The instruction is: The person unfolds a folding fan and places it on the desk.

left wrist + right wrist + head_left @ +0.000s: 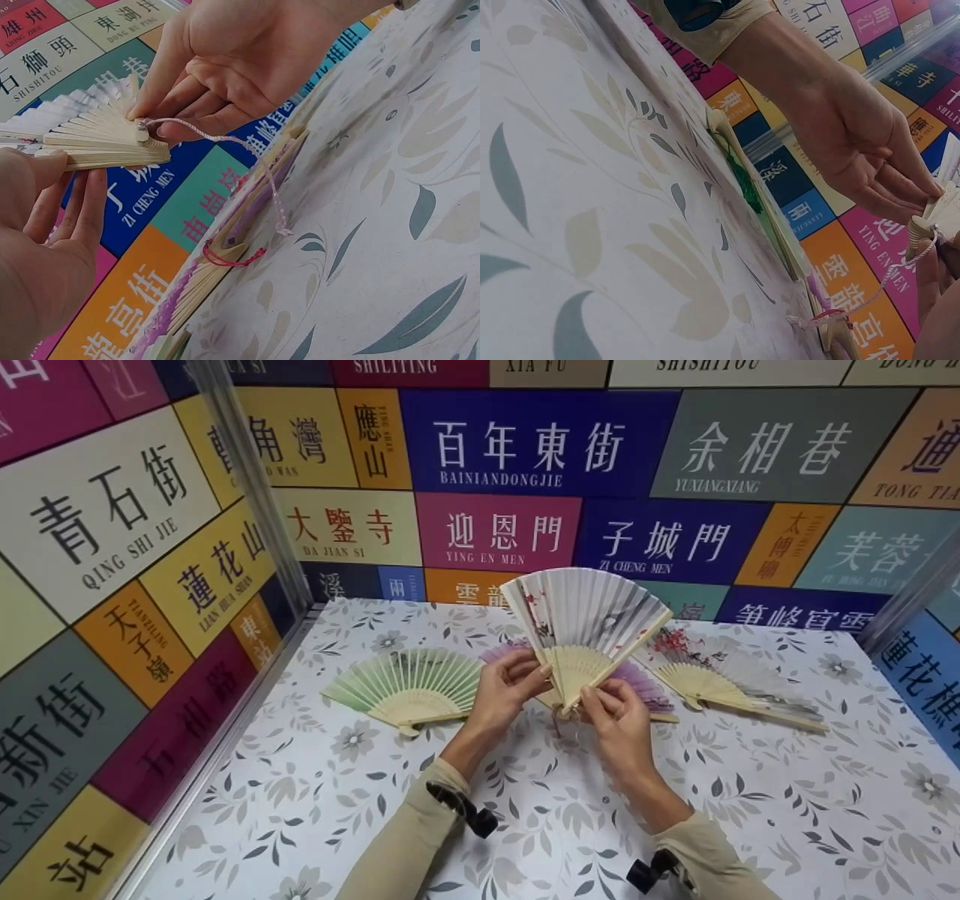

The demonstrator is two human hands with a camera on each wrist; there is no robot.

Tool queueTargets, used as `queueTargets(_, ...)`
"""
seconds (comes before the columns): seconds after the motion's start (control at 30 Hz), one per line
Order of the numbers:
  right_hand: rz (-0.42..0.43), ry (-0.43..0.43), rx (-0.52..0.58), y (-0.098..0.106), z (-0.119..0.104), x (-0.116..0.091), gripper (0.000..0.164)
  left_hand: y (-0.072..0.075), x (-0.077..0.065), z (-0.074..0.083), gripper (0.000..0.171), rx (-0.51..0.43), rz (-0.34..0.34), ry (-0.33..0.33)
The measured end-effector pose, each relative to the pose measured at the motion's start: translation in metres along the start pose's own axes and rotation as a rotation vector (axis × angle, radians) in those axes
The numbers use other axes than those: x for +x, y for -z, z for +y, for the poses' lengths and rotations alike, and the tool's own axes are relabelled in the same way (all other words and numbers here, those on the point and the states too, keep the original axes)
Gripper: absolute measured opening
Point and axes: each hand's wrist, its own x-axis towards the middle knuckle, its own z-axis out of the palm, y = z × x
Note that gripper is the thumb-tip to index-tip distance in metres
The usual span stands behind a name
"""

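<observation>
Both hands hold a white folding fan [581,607] with red blossoms and pale wooden ribs, partly spread above the table. My left hand [504,690] pinches the ribs on its left side. With thumb and fingers, my right hand [619,716] grips the fan near its pivot. In the left wrist view a pale braided cord [262,161] hangs from that pivot. Behind the hands lies a purple fan [654,690], partly hidden, with a red cord [236,262] at its pivot.
A green fan [409,682] lies spread at the left, and a grey-white fan with red flowers [739,686] at the right. The table [525,825] has a leaf-patterned cover. Panels with street names [536,442] stand behind it and at the left.
</observation>
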Motion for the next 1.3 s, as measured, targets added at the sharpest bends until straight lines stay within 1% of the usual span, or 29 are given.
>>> queueTargets(0.17, 0.006, -0.006, -0.013, -0.0004, -0.0007, -0.0007, 0.029, -0.0003, -0.0002, 0.0004, 0.028, 0.0, 0.013, 0.005)
queueTargets(0.4, -0.005, -0.015, 0.027, -0.0012, -0.0012, -0.0012, 0.029, -0.0013, 0.0012, -0.0011, 0.028, -0.009, 0.045, 0.01)
queueTargets(0.6, -0.01, -0.015, 0.036, -0.0014, -0.0006, -0.0012, 0.027, -0.0012, 0.0012, -0.0014, 0.027, -0.011, 0.051, 0.005)
queueTargets(1.17, -0.016, -0.032, 0.074, -0.0014, 0.0001, -0.0031, 0.031, -0.0007, 0.0001, -0.0006, 0.029, -0.034, 0.036, 0.012)
queueTargets(1.3, -0.011, -0.037, 0.096, -0.0017, 0.0005, -0.0021, 0.029, -0.0005, 0.0006, -0.001, 0.03, -0.033, 0.052, 0.022)
